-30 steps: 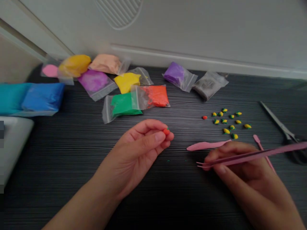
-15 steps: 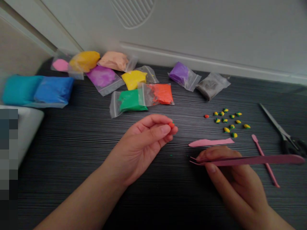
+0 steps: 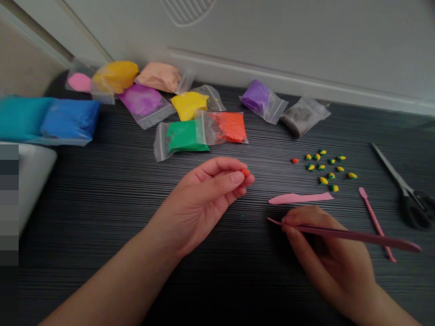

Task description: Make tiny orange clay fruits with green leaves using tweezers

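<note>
Between thumb and fingertips, my left hand [image 3: 207, 203] pinches a tiny orange clay ball [image 3: 245, 172] with a speck of green on its top. My right hand [image 3: 333, 258] grips pink tweezers [image 3: 353, 234], whose tips are together just above the tabletop, touching or beside a tiny green clay scrap [image 3: 266, 217]. Another green scrap [image 3: 242, 216] lies to the left of it. A pink clay knife [image 3: 299, 198] rests just beyond my right hand. Further back sit several small yellow-and-green clay pieces [image 3: 323, 180] and one loose orange clay piece [image 3: 295, 160].
Bags of coloured clay, among them green [image 3: 186, 136], orange [image 3: 233, 127], purple [image 3: 256, 97] and grey [image 3: 302, 117], lie toward the white wall. Blue bags [image 3: 70, 121] are at the left, above a white object [image 3: 34, 167]. Scissors [image 3: 404, 183] and a pink stick tool [image 3: 375, 222] lie right.
The tweezers' tips have come together and moved left and down to the green scrap. My left hand keeps the orange ball pinched, and the view has shifted slightly.
</note>
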The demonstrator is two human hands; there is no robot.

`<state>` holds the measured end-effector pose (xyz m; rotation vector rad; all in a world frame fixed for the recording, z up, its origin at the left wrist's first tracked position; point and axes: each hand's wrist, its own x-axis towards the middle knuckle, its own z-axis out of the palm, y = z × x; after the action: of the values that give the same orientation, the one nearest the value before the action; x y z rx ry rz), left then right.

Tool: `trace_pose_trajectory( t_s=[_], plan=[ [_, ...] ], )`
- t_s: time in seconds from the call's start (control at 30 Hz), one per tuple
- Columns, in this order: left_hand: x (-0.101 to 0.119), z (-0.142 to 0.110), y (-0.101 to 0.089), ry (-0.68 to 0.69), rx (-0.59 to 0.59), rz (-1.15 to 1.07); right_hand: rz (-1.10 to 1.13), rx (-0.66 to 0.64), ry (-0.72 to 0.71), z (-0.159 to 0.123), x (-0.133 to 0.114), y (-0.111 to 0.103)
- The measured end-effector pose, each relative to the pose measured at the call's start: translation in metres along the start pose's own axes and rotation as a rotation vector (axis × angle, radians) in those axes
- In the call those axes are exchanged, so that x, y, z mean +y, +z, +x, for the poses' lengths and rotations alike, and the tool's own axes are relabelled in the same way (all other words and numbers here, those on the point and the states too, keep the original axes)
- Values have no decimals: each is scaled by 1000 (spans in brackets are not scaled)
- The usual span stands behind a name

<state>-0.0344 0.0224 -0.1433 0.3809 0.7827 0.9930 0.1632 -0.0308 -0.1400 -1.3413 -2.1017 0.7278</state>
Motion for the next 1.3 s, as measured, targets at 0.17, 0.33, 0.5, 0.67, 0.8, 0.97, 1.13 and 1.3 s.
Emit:
trace_pose_trajectory(
  t_s=[0.17, 0.33, 0.5, 0.67, 0.8, 0.97, 1.13, 1.3],
  plan=[
    [0, 0, 0, 1, 4, 6, 6, 44, -6, -4, 1, 2],
    [0, 0, 0, 8, 9, 18, 27, 60, -27, -7, -1, 1],
    [0, 1, 1, 11, 6, 25, 20, 69, -108, -8, 1, -4],
    [0, 1, 1, 8, 4, 17, -170, -37, -270, -9, 4, -4],
    [-1, 2, 1, 22, -24, 6, -312, -29, -286, -13, 4, 0],
    [-1, 2, 0, 33, -57, 1, -381, -26, -270, -14, 2, 3],
    [-1, 2, 0, 27, -47, 16, -403, -60, -281, -13, 0, 5],
    [0, 1, 2, 33, -36, 17, -415, -63, -307, -12, 2, 4]
  ],
)
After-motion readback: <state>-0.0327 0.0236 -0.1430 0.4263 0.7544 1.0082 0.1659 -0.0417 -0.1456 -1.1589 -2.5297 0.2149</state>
